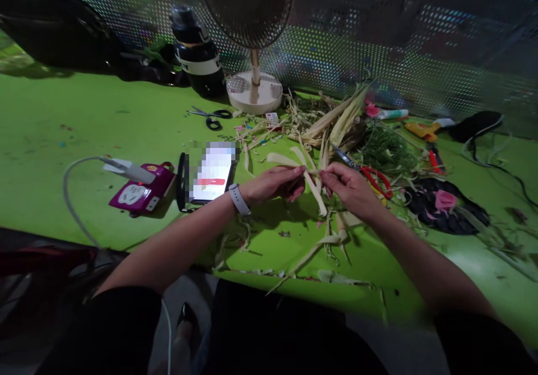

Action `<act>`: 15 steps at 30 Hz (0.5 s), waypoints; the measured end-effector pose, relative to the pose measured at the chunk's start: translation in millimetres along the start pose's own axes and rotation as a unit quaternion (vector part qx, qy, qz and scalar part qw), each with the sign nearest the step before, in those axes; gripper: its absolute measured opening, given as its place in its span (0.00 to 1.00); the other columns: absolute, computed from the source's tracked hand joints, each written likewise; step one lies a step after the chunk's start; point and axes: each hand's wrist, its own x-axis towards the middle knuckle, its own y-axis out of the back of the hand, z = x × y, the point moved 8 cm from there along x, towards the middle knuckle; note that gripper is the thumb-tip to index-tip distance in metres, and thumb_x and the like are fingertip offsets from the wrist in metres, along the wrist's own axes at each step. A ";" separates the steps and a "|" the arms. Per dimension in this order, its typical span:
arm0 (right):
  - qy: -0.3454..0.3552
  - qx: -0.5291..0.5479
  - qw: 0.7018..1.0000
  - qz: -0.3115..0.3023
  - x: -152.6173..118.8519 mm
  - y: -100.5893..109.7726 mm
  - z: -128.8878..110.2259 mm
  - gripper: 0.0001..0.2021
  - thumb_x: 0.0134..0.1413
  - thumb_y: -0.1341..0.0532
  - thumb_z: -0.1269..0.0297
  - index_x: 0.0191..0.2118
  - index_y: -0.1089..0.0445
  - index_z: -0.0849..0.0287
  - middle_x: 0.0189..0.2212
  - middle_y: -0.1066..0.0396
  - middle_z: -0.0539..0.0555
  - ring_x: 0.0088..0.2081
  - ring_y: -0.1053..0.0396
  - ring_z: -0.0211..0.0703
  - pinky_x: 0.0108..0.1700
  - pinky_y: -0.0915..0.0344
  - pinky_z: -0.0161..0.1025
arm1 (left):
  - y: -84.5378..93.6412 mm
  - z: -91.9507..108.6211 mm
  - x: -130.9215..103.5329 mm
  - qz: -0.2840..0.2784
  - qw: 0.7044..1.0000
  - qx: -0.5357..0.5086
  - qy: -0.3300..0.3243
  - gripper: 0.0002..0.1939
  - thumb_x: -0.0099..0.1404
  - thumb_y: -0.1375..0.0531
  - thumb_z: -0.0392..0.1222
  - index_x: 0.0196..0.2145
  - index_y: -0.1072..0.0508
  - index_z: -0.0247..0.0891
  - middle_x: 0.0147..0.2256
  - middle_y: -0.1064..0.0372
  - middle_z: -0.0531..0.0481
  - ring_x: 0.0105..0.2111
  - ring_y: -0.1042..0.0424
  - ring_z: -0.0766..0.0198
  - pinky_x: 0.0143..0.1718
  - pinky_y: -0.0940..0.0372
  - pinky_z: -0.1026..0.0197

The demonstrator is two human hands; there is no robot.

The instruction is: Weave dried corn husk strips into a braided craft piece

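Pale strips of dried husk (pixel 316 191) cross between my two hands above the green table. My left hand (pixel 279 183), with a light watch at the wrist, pinches the strips where they cross. From the other side, the fingers of my right hand (pixel 342 183) are closed on the same strips. One wide strip end points left over my left fingers, and another hangs down between the hands. Red-handled scissors (pixel 377 180) lie just beyond my right hand. Behind the hands is a pile of dry husks (pixel 336 121).
A lit phone (pixel 213 172) and a purple power box (pixel 145 190) lie to the left. Farther back are black scissors (pixel 214 118), a bottle (pixel 197 55) and a fan (pixel 254 92). At right sit a glue gun (pixel 424 130) and a black object with a pink flower (pixel 446 200).
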 end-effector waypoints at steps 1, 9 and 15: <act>-0.006 0.020 1.000 -0.008 0.4 -1.7 1.6 0.19 0.59 0.44 0.47 0.27 0.37 0.57 0.21 0.38 0.46 0.25 0.40 0.36 0.30 0.44 0.35 | 0.7 3.7 -0.3 0.014 0.999 0.020 -0.023 0.23 0.64 0.45 0.58 0.25 0.35 0.34 0.20 0.39 0.54 0.19 0.43 0.72 0.21 0.48 0.66; -0.055 0.136 0.987 -0.070 -2.0 -22.5 8.5 0.18 0.57 0.42 0.49 0.24 0.36 0.58 0.20 0.37 0.47 0.24 0.38 0.35 0.29 0.40 0.34 | 7.5 6.7 1.8 0.069 0.994 0.013 -0.084 0.24 0.63 0.44 0.62 0.25 0.37 0.36 0.20 0.41 0.56 0.19 0.44 0.74 0.21 0.48 0.67; -0.066 0.159 0.985 0.008 2.3 -7.5 17.3 0.18 0.54 0.40 0.47 0.26 0.35 0.58 0.20 0.37 0.46 0.23 0.38 0.34 0.29 0.39 0.35 | 11.3 0.0 4.0 0.043 0.998 -0.004 -0.040 0.20 0.65 0.46 0.56 0.32 0.32 0.34 0.28 0.29 0.48 0.25 0.32 0.68 0.27 0.39 0.64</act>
